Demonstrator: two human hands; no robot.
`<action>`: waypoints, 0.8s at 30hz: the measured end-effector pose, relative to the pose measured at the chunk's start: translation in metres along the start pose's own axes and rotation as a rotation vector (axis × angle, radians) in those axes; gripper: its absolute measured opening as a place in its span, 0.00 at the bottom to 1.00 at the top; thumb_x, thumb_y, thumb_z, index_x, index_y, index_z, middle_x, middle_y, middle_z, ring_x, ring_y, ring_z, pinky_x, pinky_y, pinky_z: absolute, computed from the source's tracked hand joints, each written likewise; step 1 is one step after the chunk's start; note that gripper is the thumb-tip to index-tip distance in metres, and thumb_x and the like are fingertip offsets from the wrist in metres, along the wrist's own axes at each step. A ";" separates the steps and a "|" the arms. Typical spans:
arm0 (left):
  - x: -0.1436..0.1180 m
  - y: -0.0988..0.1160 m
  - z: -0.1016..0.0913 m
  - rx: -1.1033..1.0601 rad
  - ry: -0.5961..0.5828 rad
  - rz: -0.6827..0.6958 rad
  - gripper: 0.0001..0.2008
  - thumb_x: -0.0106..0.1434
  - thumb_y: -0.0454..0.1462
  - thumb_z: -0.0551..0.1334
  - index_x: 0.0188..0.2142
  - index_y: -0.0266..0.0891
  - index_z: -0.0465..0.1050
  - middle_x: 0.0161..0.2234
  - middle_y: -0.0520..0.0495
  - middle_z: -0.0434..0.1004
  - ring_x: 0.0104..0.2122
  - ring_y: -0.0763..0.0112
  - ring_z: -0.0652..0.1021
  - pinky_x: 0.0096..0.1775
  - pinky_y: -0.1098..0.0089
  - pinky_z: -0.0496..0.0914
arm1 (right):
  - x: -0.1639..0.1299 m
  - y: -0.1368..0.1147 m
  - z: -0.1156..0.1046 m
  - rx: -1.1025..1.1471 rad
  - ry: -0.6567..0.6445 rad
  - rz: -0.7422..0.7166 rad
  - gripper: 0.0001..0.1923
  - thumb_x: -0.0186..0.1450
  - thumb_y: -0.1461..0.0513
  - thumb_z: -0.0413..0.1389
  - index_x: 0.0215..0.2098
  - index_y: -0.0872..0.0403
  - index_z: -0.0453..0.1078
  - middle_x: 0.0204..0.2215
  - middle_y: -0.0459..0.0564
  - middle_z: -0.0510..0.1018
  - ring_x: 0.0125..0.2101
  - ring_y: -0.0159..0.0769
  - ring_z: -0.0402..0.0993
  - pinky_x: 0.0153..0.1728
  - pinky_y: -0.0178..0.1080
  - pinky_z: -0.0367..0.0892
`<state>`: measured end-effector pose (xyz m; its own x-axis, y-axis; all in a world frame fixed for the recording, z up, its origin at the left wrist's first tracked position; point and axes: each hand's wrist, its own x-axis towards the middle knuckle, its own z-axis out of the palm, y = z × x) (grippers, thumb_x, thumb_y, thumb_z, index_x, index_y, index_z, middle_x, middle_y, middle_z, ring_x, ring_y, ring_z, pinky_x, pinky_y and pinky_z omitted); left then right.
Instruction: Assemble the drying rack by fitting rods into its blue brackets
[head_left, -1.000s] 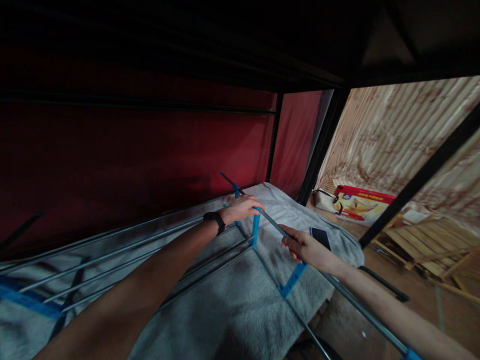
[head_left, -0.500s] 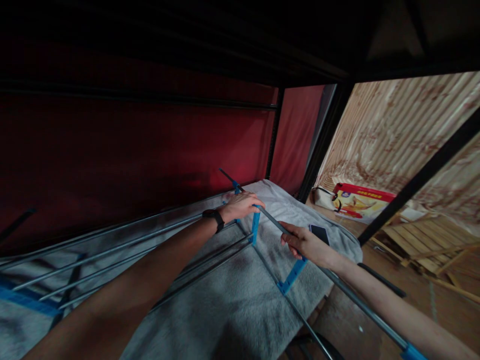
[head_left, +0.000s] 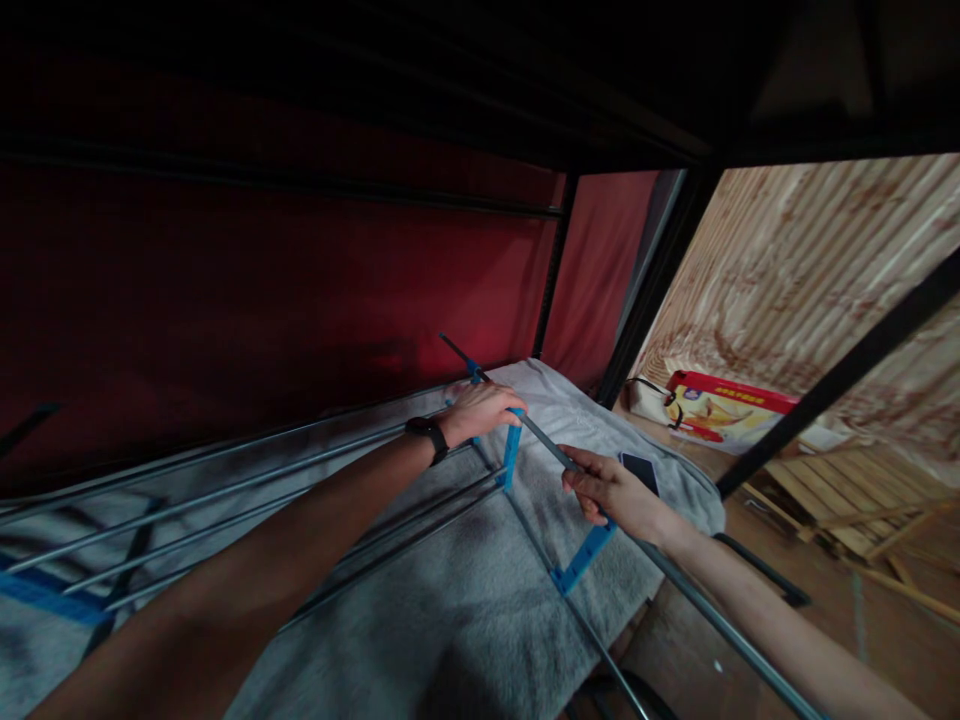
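A rack of grey metal tubes and blue plastic brackets lies across a grey cloth. My left hand, with a black watch on the wrist, is closed over the top of an upright blue bracket, where a metal tube meets it; the palm hides part of the joint. To the right, my right hand wraps around that metal tube, which runs on beneath the forearm toward the lower right. Just below this hand is another blue bracket. A dark rod end sticks out beyond the left hand.
A phone lies on the cloth beside my right hand. Black frame posts and a dark red panel enclose the back. On the floor at right are a red and yellow box and a slatted wooden piece.
Both hands keep their holds in almost the same spots. The view has shifted slightly, so the left end of the rack appears a little farther left.
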<state>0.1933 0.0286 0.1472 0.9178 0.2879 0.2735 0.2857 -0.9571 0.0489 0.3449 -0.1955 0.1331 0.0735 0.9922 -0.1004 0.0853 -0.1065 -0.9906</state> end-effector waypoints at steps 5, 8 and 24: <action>0.000 0.000 0.002 0.027 0.016 -0.011 0.11 0.66 0.44 0.63 0.46 0.49 0.80 0.49 0.53 0.81 0.46 0.62 0.78 0.41 0.68 0.66 | 0.001 0.003 0.000 0.129 -0.018 0.022 0.28 0.58 0.52 0.64 0.52 0.56 0.69 0.23 0.39 0.67 0.15 0.21 0.53 0.14 0.31 0.50; 0.000 0.000 0.004 0.040 0.015 -0.012 0.10 0.66 0.43 0.63 0.45 0.49 0.80 0.47 0.53 0.81 0.46 0.62 0.79 0.39 0.68 0.65 | 0.003 0.003 0.001 0.216 -0.016 0.033 0.26 0.56 0.54 0.66 0.50 0.56 0.70 0.24 0.40 0.67 0.15 0.20 0.51 0.13 0.30 0.48; -0.001 0.004 -0.007 0.081 -0.089 0.036 0.13 0.69 0.43 0.58 0.49 0.46 0.76 0.50 0.49 0.78 0.47 0.64 0.77 0.43 0.70 0.67 | 0.004 0.003 -0.009 -0.161 0.024 0.050 0.33 0.61 0.50 0.61 0.61 0.52 0.63 0.37 0.48 0.77 0.31 0.31 0.71 0.34 0.35 0.71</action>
<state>0.1914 0.0243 0.1543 0.9475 0.2591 0.1875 0.2706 -0.9619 -0.0386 0.3549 -0.1922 0.1301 0.1054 0.9838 -0.1449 0.2387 -0.1665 -0.9567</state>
